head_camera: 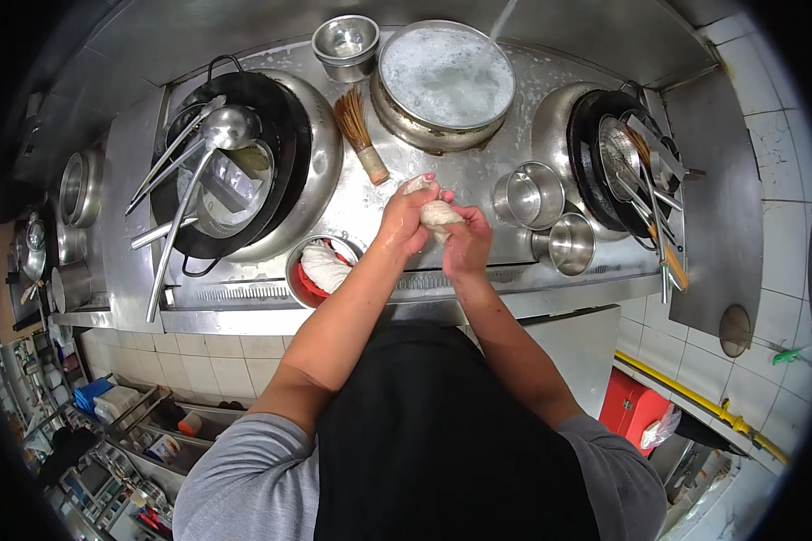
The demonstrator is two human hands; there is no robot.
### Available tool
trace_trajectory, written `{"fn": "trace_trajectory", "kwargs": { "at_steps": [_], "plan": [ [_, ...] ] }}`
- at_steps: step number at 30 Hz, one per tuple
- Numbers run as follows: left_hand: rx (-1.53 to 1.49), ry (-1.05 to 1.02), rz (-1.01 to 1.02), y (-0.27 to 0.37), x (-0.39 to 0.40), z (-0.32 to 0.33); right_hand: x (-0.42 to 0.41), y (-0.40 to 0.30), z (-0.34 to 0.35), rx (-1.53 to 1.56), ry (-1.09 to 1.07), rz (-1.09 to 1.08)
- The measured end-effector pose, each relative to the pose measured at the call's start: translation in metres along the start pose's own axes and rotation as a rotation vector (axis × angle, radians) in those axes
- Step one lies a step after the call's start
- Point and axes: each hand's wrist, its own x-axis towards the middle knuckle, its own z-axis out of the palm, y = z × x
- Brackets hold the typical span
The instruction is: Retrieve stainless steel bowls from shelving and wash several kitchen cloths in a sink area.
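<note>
A wet, off-white cloth (441, 217) is twisted tightly between my two hands above the steel counter. My left hand (406, 220) grips its upper left end, and my right hand (470, 242) is closed around the lower right part. Just below and left of my hands stands a steel bowl (291, 274) holding a red item (309, 284) and another wrung white cloth (323, 267). Up and to the left, a bamboo wok brush (365, 145) lies on the counter. Beyond my hands a large round pot (440, 138) is filled to the rim with foamy water (446, 74).
Stacked woks (281, 203) on the left burner hold a ladle (230, 128) and strainer, their handles jutting forward. More woks (585, 182) with utensils stand right. Steel pots (536, 196) sit near my right hand; steel bowls (345, 44) stand behind. Water (503, 19) streams into the large pot.
</note>
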Motion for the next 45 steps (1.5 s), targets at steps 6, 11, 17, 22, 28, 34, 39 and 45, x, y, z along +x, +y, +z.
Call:
{"fn": "trace_trajectory", "kwargs": {
  "at_steps": [6,11,17,22,28,34,39,45],
  "plan": [
    [0.113,-0.048,0.059,-0.003,0.015,-0.014,-0.001,-0.013,-0.001,0.501,0.027,0.583],
    [0.068,0.215,-0.075,-0.015,0.038,-0.041,-0.014,-0.002,-0.008,-0.559,-0.021,0.297],
    [0.164,0.607,0.054,-0.011,0.044,-0.034,-0.049,0.001,-0.018,-1.641,-0.553,-0.632],
    [-0.094,0.651,-0.03,-0.031,0.044,-0.032,0.015,0.039,-0.034,-1.518,-0.372,-0.494],
    [0.854,0.502,0.389,-0.021,0.036,-0.018,0.046,0.042,-0.012,-1.351,-0.388,-0.137],
    [0.73,0.12,0.092,0.017,0.017,-0.008,0.032,0.001,0.009,-0.465,-0.349,0.889],
    [0.541,-0.076,-0.026,0.016,0.026,-0.033,0.031,0.002,-0.007,-0.084,-0.442,1.079],
    [0.406,0.423,0.089,-0.009,0.056,-0.088,-0.022,0.029,-0.022,-1.604,-0.516,-0.229]
  ]
}}
